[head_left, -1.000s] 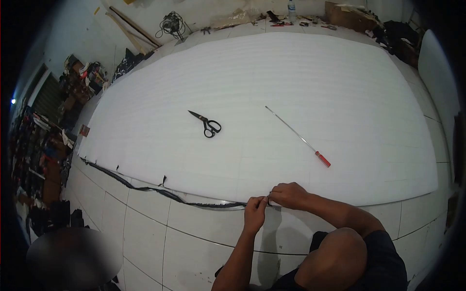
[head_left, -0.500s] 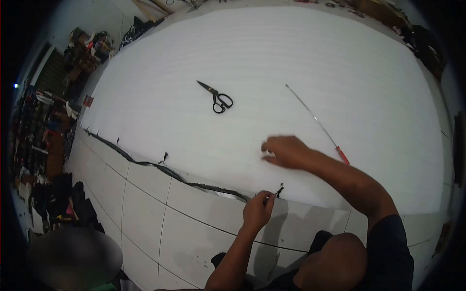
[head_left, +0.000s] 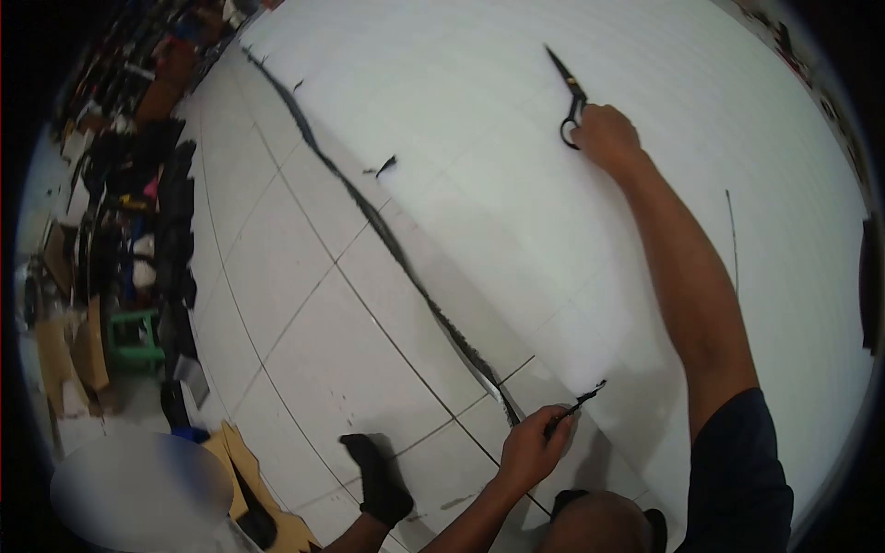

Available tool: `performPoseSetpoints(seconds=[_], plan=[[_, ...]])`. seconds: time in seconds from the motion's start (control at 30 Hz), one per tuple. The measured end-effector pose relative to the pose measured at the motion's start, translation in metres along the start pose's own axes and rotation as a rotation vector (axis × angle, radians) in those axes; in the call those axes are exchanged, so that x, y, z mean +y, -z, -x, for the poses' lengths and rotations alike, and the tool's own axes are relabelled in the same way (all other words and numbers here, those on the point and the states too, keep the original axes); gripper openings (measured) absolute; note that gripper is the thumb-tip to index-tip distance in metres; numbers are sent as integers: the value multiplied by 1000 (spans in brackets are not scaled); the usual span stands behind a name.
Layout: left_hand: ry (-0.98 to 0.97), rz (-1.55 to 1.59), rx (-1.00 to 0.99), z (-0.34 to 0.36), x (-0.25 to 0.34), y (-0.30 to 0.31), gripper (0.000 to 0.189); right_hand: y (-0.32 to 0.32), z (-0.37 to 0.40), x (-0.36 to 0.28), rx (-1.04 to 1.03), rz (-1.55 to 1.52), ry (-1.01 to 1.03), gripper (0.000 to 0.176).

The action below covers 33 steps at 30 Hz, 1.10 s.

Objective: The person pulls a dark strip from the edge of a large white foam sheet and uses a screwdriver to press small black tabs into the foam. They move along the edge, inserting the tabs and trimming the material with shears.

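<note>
My left hand is closed on a thin black strip, pinched between thumb and fingers, with its frayed end lying over the white sheet's edge. From near this hand a long dark strip runs away along the tiled floor beside the sheet. My right hand is wrapped around one handle loop of the black scissors, whose closed blades point away from me. Small black tufts stick out at the border of the white sheet.
A thin metal shaft lies right of my forearm, its red handle hidden. My black-socked foot rests on the tiles. At left are a green stool, cardboard, piled dark items and a blurred round shape.
My right hand has reached forward from above the sheet and taken hold of the scissors. My left hand keeps its pinch on the strip. The view has turned toward the left.
</note>
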<state>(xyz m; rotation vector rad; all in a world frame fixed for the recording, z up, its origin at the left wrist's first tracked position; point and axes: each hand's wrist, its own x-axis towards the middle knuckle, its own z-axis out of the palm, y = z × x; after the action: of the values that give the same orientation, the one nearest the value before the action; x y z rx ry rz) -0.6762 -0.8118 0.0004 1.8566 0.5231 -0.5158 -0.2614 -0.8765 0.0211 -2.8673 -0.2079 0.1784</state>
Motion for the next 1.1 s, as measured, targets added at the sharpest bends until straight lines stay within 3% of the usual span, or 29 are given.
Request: performPoseSetpoints(seconds=[0.13,0.23,0.33,0.4,0.47,0.53,0.6,0.73,0.87,1.0,1.1], plan=[[-9,-70,95,6,-1,0,28,11,4,15,66,34,30,34],[101,-84,71,12,8,8,28,33,37,52,-213,-431,-70,32],[-44,-110,220,18,-11,1,25,35,137,95,-409,-836,-41,26],[-71,-38,274,18,-16,1,23,30,227,115,-469,-844,-21,25],[-78,65,304,19,-16,-1,22,32,313,127,-607,-1266,-323,30],[-68,134,322,22,-11,-3,21,30,381,150,-743,-1056,-131,47],[-85,153,340,24,-12,-7,22,35,431,144,-843,-1117,-175,63],[-100,94,330,27,-11,-7,22,25,482,150,-956,-979,-110,76],[-182,76,370,32,-11,-7,23,10,516,149,-954,-950,-124,70],[-130,-7,332,31,-5,-3,26,-14,524,145,-935,-1051,-130,61],[-130,-19,331,32,-4,-2,27,-24,516,131,-842,-888,-134,54]])
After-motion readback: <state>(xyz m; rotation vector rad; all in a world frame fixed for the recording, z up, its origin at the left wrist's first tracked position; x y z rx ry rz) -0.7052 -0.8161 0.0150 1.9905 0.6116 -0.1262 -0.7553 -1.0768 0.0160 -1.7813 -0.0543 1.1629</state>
